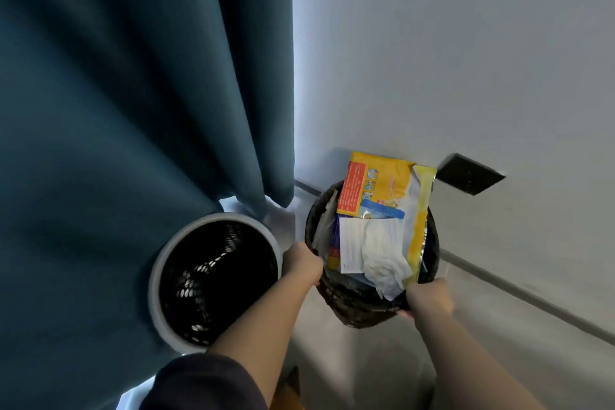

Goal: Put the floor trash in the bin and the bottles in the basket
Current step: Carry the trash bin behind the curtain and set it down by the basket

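Note:
A dark mesh bin [352, 304] stands by the wall, stuffed with trash. A yellow and orange packet [376, 183] sticks up out of it, and crumpled white tissue [382, 260] and a white leaflet lie on top. My left hand [301, 263] grips the bin's left rim. My right hand [429, 298] grips its near right rim. To the left stands a round basket [159, 280] with a pale grey rim and dark perforated walls; it looks empty inside. No bottles show.
A heavy teal curtain [133, 110] hangs at left and reaches down to the basket. A pale wall [466, 60] with a black socket plate [471, 173] and a skirting strip runs behind the bin. Grey floor [366, 369] lies below.

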Tool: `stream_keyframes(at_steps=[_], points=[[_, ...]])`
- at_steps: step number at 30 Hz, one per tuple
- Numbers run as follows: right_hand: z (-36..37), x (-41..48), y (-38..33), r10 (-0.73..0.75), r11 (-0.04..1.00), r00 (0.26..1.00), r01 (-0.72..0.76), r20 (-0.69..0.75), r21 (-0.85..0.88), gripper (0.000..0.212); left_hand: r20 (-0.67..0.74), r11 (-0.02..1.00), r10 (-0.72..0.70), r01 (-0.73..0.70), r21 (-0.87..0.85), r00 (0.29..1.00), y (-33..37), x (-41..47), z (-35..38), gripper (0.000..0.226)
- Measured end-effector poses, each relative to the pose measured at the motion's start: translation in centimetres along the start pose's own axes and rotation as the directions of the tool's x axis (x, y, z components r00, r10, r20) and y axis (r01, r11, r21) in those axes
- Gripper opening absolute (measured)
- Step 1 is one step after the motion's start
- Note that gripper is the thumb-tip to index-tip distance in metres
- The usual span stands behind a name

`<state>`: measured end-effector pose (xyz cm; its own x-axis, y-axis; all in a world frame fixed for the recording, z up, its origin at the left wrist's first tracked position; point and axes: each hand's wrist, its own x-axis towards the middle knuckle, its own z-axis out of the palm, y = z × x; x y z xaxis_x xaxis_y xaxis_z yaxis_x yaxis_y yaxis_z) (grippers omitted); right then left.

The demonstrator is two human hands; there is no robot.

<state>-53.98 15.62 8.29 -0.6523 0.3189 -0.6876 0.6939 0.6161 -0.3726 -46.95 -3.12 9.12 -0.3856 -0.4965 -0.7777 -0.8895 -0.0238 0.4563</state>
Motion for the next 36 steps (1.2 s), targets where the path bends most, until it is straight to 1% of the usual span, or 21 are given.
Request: stream_keyframes(at_steps=[3, 6, 9, 16, 20, 22, 23, 25, 26, 28, 30, 31, 33, 35, 36], points=[[2.5, 2.3, 1.6, 0.042, 0.998, 0.999, -0.042, 0.001, 0.038, 0.034, -0.021, 1.0, 0.0, 0.0, 0.013, 1.0, -1.5, 3.1, 1.8, 0.018], [4.1, 4.4, 3.1, 0.075, 0.997, 0.997, -0.075, 0.003, 0.024, 0.033, -0.025, 0.999, -0.023, 0.024, 0.04, 0.999, -2.8, 5.3, 3.6, 0.017], [5.2, 6.1, 4.1, 0.084, 0.996, 0.996, -0.085, 0.019, 0.017, 0.031, -0.031, 0.997, -0.043, 0.045, 0.068, 0.999, -3.8, 7.0, 5.1, 0.019], [6.9, 8.8, 5.8, 0.092, 0.995, 0.996, -0.093, 0.016, 0.033, 0.027, -0.096, 0.998, -0.021, 0.027, 0.057, 0.995, -5.3, 9.6, 7.3, 0.02], [7.6, 9.9, 6.2, 0.096, 0.994, 0.995, -0.095, -0.005, 0.047, 0.031, -0.137, 0.995, 0.011, 0.003, 0.097, 0.991, -5.7, 10.3, 7.8, 0.02], [7.6, 10.4, 6.3, 0.1, 0.994, 0.995, -0.101, 0.026, 0.046, 0.032, -0.138, 0.996, 0.008, 0.004, 0.088, 0.99, -5.6, 10.2, 7.8, 0.019], [7.6, 10.5, 6.3, 0.109, 0.992, 0.992, -0.112, 0.056, 0.057, 0.035, -0.133, 0.997, -0.002, 0.012, 0.071, 0.991, -5.6, 9.9, 7.7, 0.02], [7.4, 9.7, 6.0, 0.142, 0.986, 0.986, -0.148, 0.084, 0.074, 0.049, -0.133, 0.999, -0.012, 0.018, 0.045, 0.991, -5.6, 8.6, 7.1, 0.026], [7.1, 8.8, 5.8, 0.146, 0.988, 0.987, -0.149, 0.062, 0.038, 0.056, -0.144, 0.999, -0.002, 0.009, 0.047, 0.99, -5.7, 7.5, 6.5, 0.029], [6.6, 6.6, 5.5, 0.106, 0.986, 0.994, -0.108, -0.021, -0.128, 0.061, -0.217, 0.996, 0.083, -0.073, 0.052, 0.973, -6.1, 5.1, 4.4, 0.025], [6.3, 3.2, 4.8, 0.007, 0.967, 0.999, -0.02, -0.05, -0.253, 0.054, -0.295, 0.987, 0.156, -0.142, 0.067, 0.943, -7.3, 3.0, 1.9, 0.01], [6.7, 1.6, 4.4, -0.054, 0.952, 0.998, 0.049, -0.009, -0.302, 0.047, -0.33, 0.987, 0.16, -0.141, 0.079, 0.93, -8.1, 2.4, 0.6, 0.005], [8.2, -1.3, 3.6, -0.124, 0.896, 0.979, 0.181, 0.164, -0.405, 0.035, -0.405, 0.992, 0.11, -0.072, 0.108, 0.908, -10.2, 1.5, -2.0, 0.008], [10.5, -3.7, 2.9, -0.137, 0.851, 0.933, 0.282, 0.332, -0.443, 0.032, -0.48, 0.99, 0.006, 0.064, 0.129, 0.877, -12.3, 0.9, -4.2, 0.025], [11.8, -4.9, 2.5, -0.134, 0.844, 0.907, 0.315, 0.398, -0.434, 0.033, -0.511, 0.985, -0.068, 0.14, 0.104, 0.857, -13.4, 0.8, -5.2, 0.034]])
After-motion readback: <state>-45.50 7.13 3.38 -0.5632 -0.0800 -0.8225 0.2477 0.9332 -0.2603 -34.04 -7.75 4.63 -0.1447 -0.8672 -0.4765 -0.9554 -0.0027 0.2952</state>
